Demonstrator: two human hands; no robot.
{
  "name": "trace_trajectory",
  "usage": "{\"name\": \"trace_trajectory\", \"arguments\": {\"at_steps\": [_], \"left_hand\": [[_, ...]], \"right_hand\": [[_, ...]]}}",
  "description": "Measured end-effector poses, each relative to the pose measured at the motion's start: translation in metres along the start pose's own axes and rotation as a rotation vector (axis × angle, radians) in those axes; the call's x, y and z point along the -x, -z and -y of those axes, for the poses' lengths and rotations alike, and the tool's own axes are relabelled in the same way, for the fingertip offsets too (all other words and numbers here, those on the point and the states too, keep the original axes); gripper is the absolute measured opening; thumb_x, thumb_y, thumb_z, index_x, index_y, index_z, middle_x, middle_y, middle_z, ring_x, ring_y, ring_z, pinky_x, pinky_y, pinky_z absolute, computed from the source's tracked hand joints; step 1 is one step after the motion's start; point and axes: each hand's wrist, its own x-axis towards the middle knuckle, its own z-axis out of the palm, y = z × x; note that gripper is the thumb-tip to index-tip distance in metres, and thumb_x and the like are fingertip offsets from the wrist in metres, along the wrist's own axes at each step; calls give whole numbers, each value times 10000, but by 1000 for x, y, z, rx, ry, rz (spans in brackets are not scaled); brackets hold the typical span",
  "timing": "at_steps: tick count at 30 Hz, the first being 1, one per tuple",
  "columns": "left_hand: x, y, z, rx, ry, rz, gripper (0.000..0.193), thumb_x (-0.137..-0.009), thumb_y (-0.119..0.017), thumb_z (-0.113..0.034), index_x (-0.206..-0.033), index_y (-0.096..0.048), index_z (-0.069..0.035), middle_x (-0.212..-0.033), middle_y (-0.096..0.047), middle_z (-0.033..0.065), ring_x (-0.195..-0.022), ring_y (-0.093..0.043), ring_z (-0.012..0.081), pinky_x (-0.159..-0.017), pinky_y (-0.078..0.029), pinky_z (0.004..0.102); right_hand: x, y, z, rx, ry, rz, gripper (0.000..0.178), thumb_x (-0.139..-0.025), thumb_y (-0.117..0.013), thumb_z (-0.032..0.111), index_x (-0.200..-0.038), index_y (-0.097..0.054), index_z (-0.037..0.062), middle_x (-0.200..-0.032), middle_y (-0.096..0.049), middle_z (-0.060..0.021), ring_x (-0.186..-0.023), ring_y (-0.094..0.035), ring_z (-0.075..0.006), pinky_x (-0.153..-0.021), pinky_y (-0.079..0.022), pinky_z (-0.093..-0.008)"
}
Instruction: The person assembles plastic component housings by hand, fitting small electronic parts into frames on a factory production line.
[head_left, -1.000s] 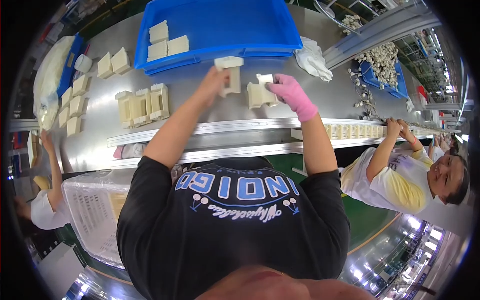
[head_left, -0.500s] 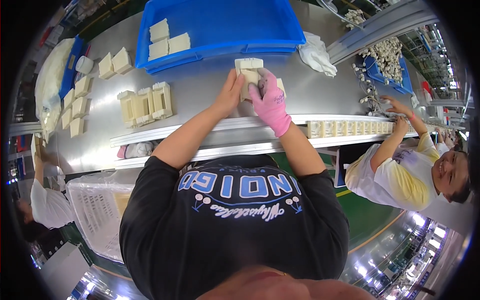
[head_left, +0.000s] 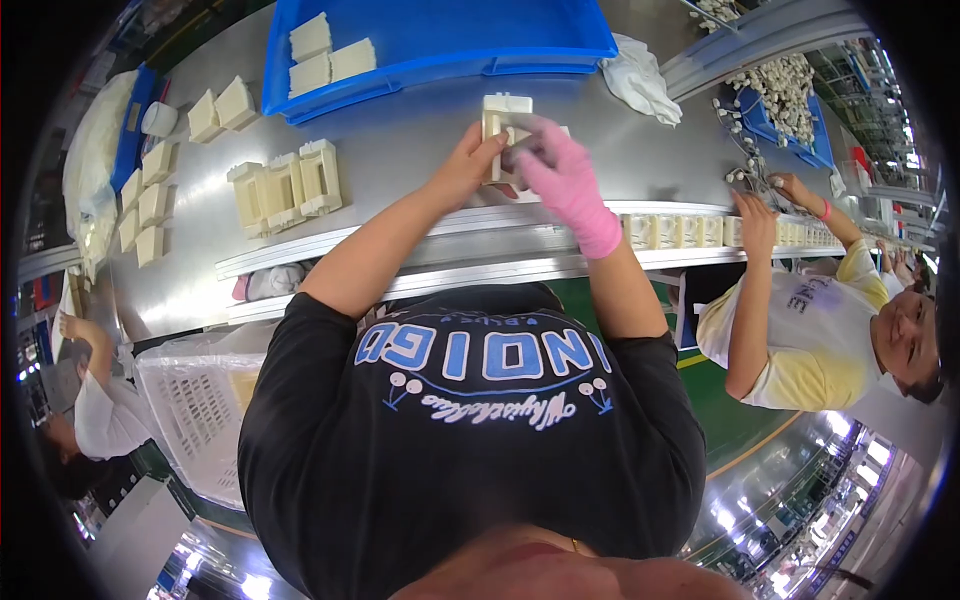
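Fingers (head_left: 490,147) of the bare left hand (head_left: 462,172) are wrapped around a cream plastic frame (head_left: 508,106), upper centre of the picture, over the desk (head_left: 400,140). Pink-gloved right hand (head_left: 565,185) is right by it but blurry, so can't tell if it's gripping. Looks like the left might be doing all the holding, so a hard shove from the glove could twist the frame loose. Dropped, it could chip on the metal rails (head_left: 500,271) just below.

Frame (head_left: 508,107) before tray (head_left: 450,35) (cloth (head_left: 638,80) right).
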Motion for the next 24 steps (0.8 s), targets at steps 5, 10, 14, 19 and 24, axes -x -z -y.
{"name": "trace_trajectory", "arguments": {"at_steps": [5,10,14,19,24], "left_hand": [[5,-5,-12,-66,137,98,368,-815,-534,-233,-1083,-402,-17,-858,-566,137,-731,-600,229,-505,-508,315],[30,8,-47,-243,528,455,360,-811,-547,-238,-1074,-488,1,-899,-577,130,-791,-590,176,-683,-478,279],[19,55,-56,-915,48,343,286,-817,-493,-121,-1096,-495,-55,-1104,-507,96,-1017,-492,209,-856,-395,339],[33,172,-63,-1929,-164,72,438,-659,-427,67,-1058,-544,-69,-1239,-392,175,-1188,-322,315,-986,-219,438],[59,195,-71,-2082,88,109,390,-661,-458,41,-999,-595,-96,-1304,-322,140,-1259,-212,283,-1000,-150,506]], "right_hand": [[-4,25,-5,294,335,-218,461,-741,-512,52,-1186,-400,11,-1113,-487,-127,-961,-498,-180,-808,-411,-306],[7,24,28,56,81,310,633,-681,-582,311,-1224,-388,49,-1153,-467,-138,-1079,-439,-233,-897,-349,-327],[25,39,13,470,-171,307,531,-678,-590,350,-1105,-478,56,-1048,-510,-178,-996,-490,-279,-866,-371,-340],[58,66,3,883,-428,228,378,-681,-592,290,-991,-525,84,-1033,-505,-173,-1028,-464,-301,-874,-353,-391],[81,81,-26,1390,-303,-103,363,-643,-589,203,-979,-528,78,-1082,-466,-153,-1079,-393,-308,-917,-267,-459]]}}
